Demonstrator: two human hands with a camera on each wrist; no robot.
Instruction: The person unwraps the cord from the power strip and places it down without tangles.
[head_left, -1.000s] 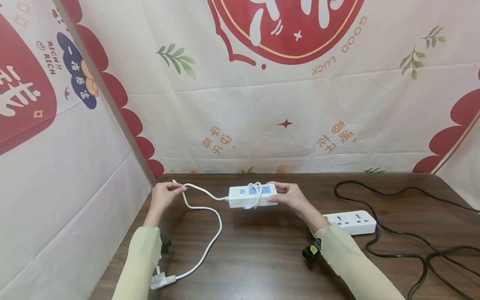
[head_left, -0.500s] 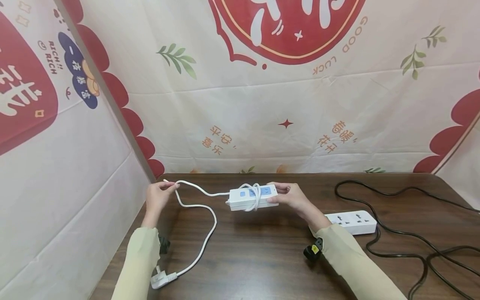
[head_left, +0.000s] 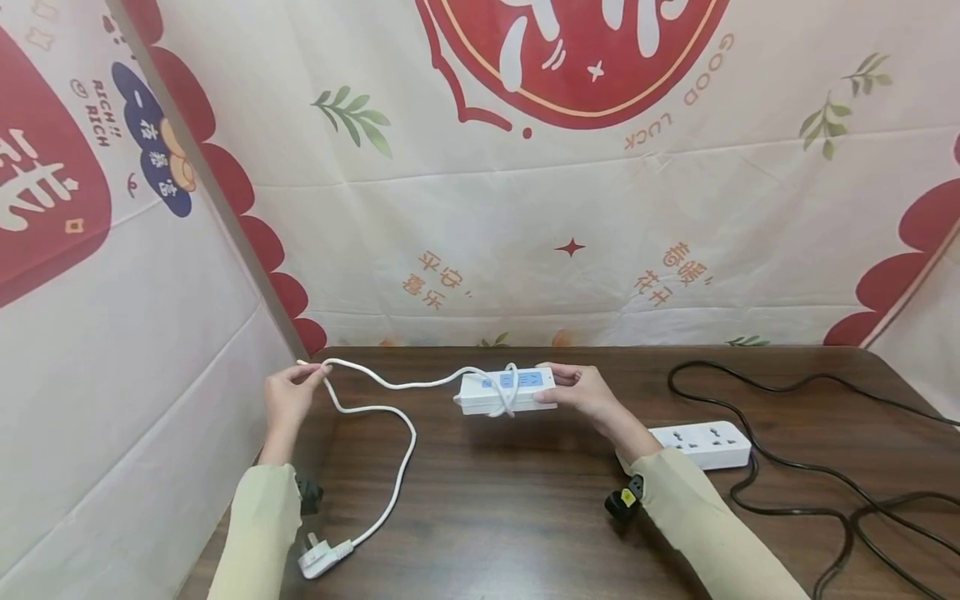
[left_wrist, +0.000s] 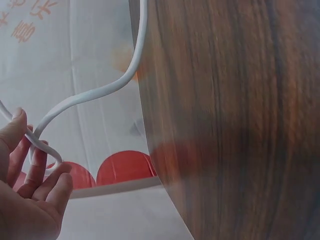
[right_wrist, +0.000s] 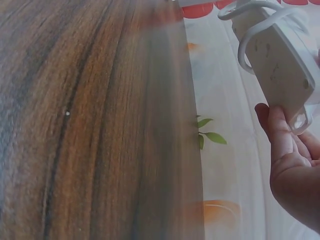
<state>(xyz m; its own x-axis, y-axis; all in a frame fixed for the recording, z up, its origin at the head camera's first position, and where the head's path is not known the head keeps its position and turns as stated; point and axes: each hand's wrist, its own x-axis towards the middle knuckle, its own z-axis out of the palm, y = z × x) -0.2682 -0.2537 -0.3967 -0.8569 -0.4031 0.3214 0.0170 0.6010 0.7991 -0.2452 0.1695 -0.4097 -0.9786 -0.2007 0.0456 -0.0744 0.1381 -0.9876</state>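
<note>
A white power strip with blue sockets hangs above the dark wooden table, held at its right end by my right hand. Its white cord is looped once around the strip's middle. My left hand pinches the cord out past the table's left edge, and the cord runs nearly taut from there to the strip. The slack drops in a curve to the white plug lying at the table's front left. In the left wrist view my fingers curl round the cord. The right wrist view shows the strip's underside.
A second white power strip lies on the table to the right, with a long black cord coiled around it toward the right edge. Printed cloth walls stand close behind and on the left.
My left hand has drawn the cord further left, beyond the table edge, straightening the stretch to the strip. The slack loop and plug slid a little left. The right hand stayed put.
</note>
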